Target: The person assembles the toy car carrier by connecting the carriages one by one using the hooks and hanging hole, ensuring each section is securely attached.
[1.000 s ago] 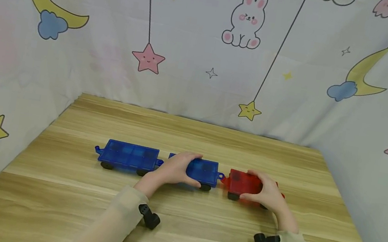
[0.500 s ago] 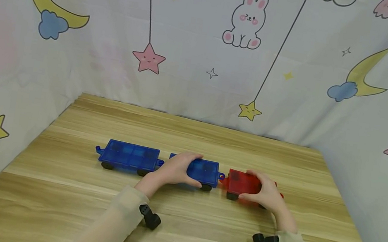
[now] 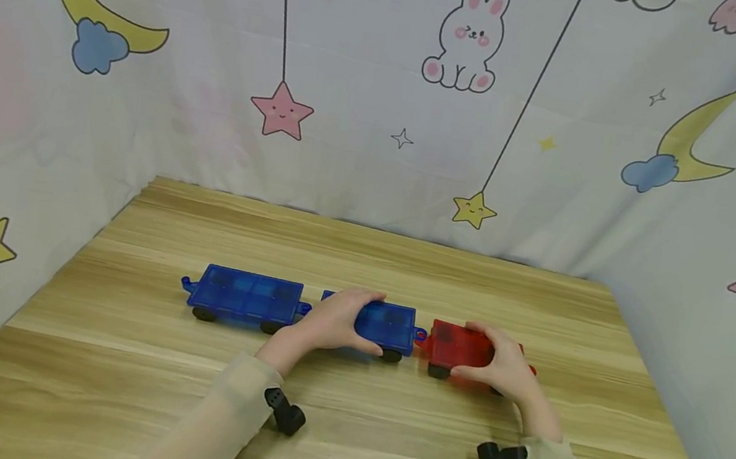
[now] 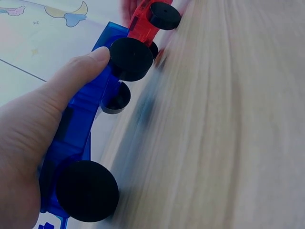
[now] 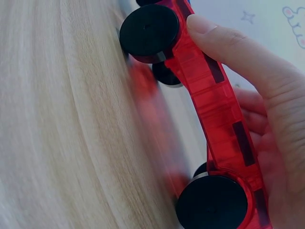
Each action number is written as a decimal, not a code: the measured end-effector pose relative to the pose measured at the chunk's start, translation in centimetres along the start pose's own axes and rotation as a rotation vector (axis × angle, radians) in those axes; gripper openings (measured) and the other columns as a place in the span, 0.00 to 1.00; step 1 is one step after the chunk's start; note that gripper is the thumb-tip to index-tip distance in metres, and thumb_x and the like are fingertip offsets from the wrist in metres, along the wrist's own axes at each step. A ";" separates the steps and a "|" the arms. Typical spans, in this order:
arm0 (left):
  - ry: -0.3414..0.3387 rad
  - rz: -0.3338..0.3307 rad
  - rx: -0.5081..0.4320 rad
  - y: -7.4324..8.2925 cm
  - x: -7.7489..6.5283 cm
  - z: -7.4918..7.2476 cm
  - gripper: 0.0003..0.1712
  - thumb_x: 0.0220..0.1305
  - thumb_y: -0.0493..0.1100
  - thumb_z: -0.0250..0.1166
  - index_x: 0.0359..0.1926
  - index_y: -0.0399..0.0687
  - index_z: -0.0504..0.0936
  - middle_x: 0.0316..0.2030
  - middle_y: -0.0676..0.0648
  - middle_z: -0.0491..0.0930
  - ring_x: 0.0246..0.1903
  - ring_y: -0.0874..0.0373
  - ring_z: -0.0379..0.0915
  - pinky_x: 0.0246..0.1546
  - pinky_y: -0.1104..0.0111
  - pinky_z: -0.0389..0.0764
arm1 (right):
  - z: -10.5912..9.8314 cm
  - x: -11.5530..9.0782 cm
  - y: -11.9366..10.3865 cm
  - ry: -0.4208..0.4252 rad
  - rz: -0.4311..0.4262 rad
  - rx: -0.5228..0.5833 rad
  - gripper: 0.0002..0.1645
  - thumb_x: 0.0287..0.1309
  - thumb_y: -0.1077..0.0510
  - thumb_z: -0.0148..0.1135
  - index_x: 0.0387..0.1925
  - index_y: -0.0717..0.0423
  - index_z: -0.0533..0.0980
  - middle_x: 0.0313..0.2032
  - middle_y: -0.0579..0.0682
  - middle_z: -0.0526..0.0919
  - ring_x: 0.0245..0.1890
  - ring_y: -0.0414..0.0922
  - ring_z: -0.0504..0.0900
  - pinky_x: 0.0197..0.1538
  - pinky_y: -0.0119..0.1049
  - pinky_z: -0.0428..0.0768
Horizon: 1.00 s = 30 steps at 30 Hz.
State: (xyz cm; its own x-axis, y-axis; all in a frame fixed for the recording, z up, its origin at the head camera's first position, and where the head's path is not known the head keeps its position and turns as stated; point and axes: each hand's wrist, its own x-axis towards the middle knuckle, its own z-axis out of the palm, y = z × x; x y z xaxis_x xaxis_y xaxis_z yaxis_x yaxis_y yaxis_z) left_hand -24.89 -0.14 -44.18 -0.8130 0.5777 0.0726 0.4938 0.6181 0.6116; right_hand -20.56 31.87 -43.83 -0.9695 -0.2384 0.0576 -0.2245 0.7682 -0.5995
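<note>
While my left hand (image 3: 330, 321) grips the blue car (image 3: 385, 324), my right hand (image 3: 506, 367) has nudged the gripped red car (image 3: 454, 345) leftward, nearly coupling them

Head view: left hand (image 3: 331, 322) covers the near end of the middle blue car (image 3: 385, 325); right hand (image 3: 504, 367) hides most of the red car (image 3: 458, 346) — its far end unseen. Wrist views: counter (image 4: 228, 143) smeared by blur; lower edges cut both cars off.

Wooden table (image 3: 105, 365): 3 wheeled cars in a row w/ blue (image 3: 244, 295) at 9, blue (image 3: 389, 324) middle, red (image 3: 454, 345) at 3.
</note>
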 end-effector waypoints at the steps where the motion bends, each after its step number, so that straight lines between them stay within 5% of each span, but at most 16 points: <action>1: 0.000 -0.001 0.002 0.0 0.0 0.0 0.54 0.47 0.63 0.76 0.71 0.46 0.65 0.69 0.45 0.68 0.69 0.47 0.62 0.69 0.51 0.65 | 0.0 0.0 0.0 -0.001 0.000 0.000 0.50 0.41 0.46 0.80 0.65 0.59 0.70 0.61 0.61 0.75 0.56 0.58 0.74 0.55 0.52 0.76; 30: -0.010 0.011 0.017 -0.1 0.0 0.1 0.54 0.47 0.62 0.77 0.71 0.45 0.66 0.69 0.45 0.68 0.69 0.47 0.62 0.68 0.51 0.66 | 0.2 0.1 0.1 -0.006 -0.011 0.012 0.50 0.42 0.46 0.80 0.65 0.58 0.70 0.62 0.60 0.75 0.57 0.57 0.75 0.55 0.52 0.76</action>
State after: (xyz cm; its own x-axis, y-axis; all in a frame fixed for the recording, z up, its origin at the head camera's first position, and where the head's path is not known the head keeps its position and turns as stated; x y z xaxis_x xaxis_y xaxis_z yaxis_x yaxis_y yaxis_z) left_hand -24.92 -0.11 -44.29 -0.8043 0.5899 0.0710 0.5080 0.6208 0.5972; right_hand -20.61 31.81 -44.00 -0.9664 -0.2503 0.0590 -0.2336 0.7587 -0.6081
